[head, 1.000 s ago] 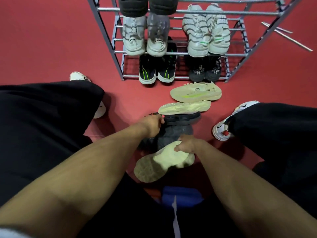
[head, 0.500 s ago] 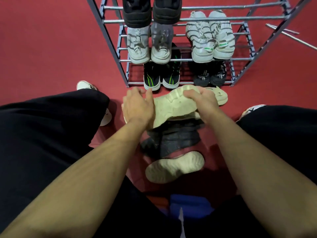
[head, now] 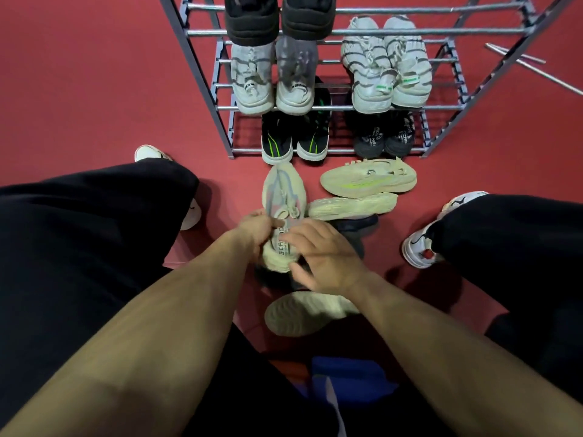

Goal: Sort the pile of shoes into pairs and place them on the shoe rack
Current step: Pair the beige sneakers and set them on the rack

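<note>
A cream sneaker point(head: 284, 197) stands upright on the red floor, toe toward the grey metal shoe rack point(head: 202, 74). My left hand point(head: 257, 227) pinches its heel collar. My right hand point(head: 321, 257) hovers over the heel with fingers spread and holds nothing. Its match point(head: 306, 313) lies sole-up just below my hands. To the right, two more cream shoes lie on their sides: one with a green stripe point(head: 367, 181) and one sole-out point(head: 351, 205). Dark grey shoes point(head: 358, 227) are partly hidden under my right hand.
The rack holds pairs: black shoes on top point(head: 277, 20), two grey-white pairs point(head: 385, 67) in the middle, black-green point(head: 295, 140) and dark pairs at the bottom. My legs in black trousers flank the pile. Loose metal rods point(head: 533, 70) lie at the far right.
The cream shoe held sideways in both hands near the rack has been turned upright and set down closer to me. My right hand has let go; my left holds its heel.
</note>
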{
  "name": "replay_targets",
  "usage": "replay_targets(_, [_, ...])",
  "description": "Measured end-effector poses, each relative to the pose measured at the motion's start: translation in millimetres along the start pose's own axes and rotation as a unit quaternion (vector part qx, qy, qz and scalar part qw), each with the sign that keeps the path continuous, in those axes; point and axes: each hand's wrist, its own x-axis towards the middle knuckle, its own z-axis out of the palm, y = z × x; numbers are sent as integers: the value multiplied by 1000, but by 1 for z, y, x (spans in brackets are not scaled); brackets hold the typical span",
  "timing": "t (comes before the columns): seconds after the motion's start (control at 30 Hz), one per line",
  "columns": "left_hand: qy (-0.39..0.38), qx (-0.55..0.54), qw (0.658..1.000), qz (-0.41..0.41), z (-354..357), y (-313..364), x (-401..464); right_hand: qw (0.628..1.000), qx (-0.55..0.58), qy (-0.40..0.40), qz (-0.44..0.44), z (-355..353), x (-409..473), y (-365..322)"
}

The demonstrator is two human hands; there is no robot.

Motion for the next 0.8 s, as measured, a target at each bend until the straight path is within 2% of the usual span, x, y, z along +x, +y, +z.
replay_targets(0.07, [-2, -30, 1000, -2, -7, -1, 7, 984, 34, 15, 172, 0, -2, 5])
replay_targets(0.1, [-5, -37, 999, -12, -9, 0, 5, 961, 42, -4, 273, 3, -9, 19])
replay_targets(0.13, [-6, -46, 999, -25, -9, 1, 3, 934, 42, -66, 348, 3, -18, 33])
replay_targets(0.17, [-7, -49, 998, -34, -9, 3, -1, 909, 38, -161, 382, 4, -31, 46])
replay_targets(0.23, [-9, -44, 998, -32, -8, 2, -1, 860, 24, -319, 397, 3, -54, 64])
replay_targets(0.27, [-12, -41, 999, -25, -8, 0, 0, 854, -4, -335, 398, 5, -63, 68])
replay_targets(0.4, [-12, -30, 999, -17, -5, -6, 12, 896, -36, -109, 429, 7, -48, 66])
replay_targets(0.5, [-5, -36, 999, -12, -1, -7, 16, 924, -70, -79, 368, 8, -9, 76])
replay_targets(0.6, [13, -47, 999, -8, -5, -10, 21, 914, -119, -150, 358, 11, 26, 96])
replay_targets(0.73, [55, -69, 996, -3, -15, -13, 34, 839, -194, -329, 387, 14, 48, 130])
replay_targets(0.8, [63, -84, 994, 4, -18, -11, 39, 822, -221, -363, 380, 20, 44, 147])
